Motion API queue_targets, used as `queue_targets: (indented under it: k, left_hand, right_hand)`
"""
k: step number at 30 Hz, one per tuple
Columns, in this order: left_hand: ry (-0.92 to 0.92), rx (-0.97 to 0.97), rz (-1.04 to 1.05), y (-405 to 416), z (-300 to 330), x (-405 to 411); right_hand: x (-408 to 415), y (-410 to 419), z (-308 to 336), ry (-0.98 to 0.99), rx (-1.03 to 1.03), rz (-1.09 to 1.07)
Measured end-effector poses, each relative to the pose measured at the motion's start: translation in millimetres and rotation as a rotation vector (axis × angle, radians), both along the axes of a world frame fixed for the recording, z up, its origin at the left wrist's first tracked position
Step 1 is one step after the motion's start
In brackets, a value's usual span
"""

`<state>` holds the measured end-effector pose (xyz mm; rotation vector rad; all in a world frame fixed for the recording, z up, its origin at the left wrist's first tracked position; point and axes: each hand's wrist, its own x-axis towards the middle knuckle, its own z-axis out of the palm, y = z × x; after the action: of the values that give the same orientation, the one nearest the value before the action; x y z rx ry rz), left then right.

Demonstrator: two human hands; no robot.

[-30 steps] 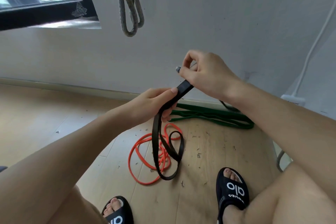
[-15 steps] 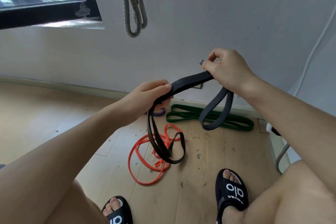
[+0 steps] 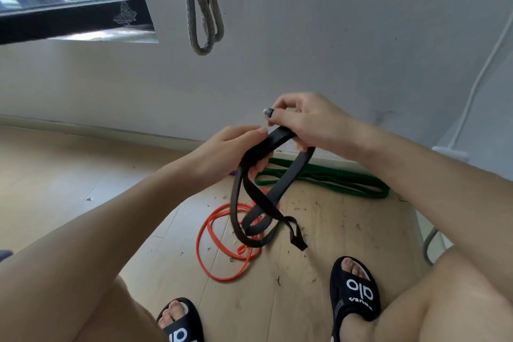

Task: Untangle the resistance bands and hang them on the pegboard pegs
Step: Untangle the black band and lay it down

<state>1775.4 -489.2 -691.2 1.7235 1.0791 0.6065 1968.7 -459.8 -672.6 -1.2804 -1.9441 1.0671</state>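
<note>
Gripping the black band [image 3: 262, 197] at its top, left hand [image 3: 222, 153] and right hand [image 3: 308, 125] nearly touch, its crossed loops dangling straight down between them.

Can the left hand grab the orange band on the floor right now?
Probably not yet. The left hand is busy gripping the black band, as is the right hand. The orange band lies in the open on the floor below, with only the black band's loops dangling over it.
</note>
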Motion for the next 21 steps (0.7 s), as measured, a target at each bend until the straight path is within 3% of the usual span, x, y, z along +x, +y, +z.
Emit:
queue_targets:
  k: [5,11,13,17,21]
  left_hand:
    - [0.186,-0.039,-0.013,1,-15,-16]
    - [-0.02,-0.008,0.057,5,-11,-23]
    - [-0.131,-0.009,0.097,4,-4,-21]
    - [-0.168,0.039,0.046,-3,7,-7]
    - [-0.085,0.037,0.012,-8,5,5]
  right_hand:
    - [23,6,17,0.088,0.112,-0.145]
    - [32,15,7,-0.188,0.132,-0.258]
    - [31,13,5,-0.163,-0.013,-0.179]
    - [16,2,9,0.132,-0.36,0.084]
    - [-3,-2,4,0.047,-0.16,0.105]
